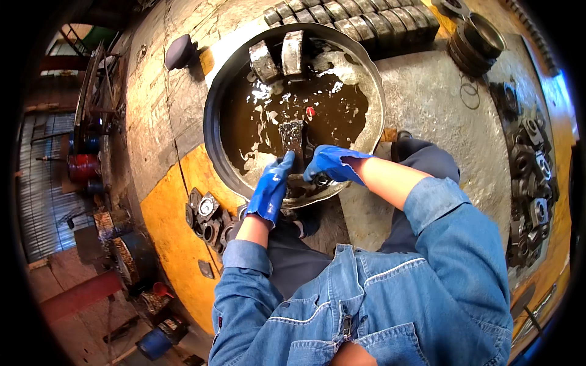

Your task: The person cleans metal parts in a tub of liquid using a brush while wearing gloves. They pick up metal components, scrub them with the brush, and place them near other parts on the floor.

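Rolled at the sleeves, a blue denim jacket (390, 274) is filling the foreground of the head view. Beyond it, the blue-gloved left hand (271, 186) is grasping the near end of a dark, wet, oblong block (292, 137), which is lying inside a round grey metal basin (212, 116) holding murky brown liquid (244, 125). The blue-gloved right hand (334, 163) is bending beside the block's right side; whether it is gripping anything cannot be told. Two grey metal blocks (292, 53) are standing by the basin's far wall.
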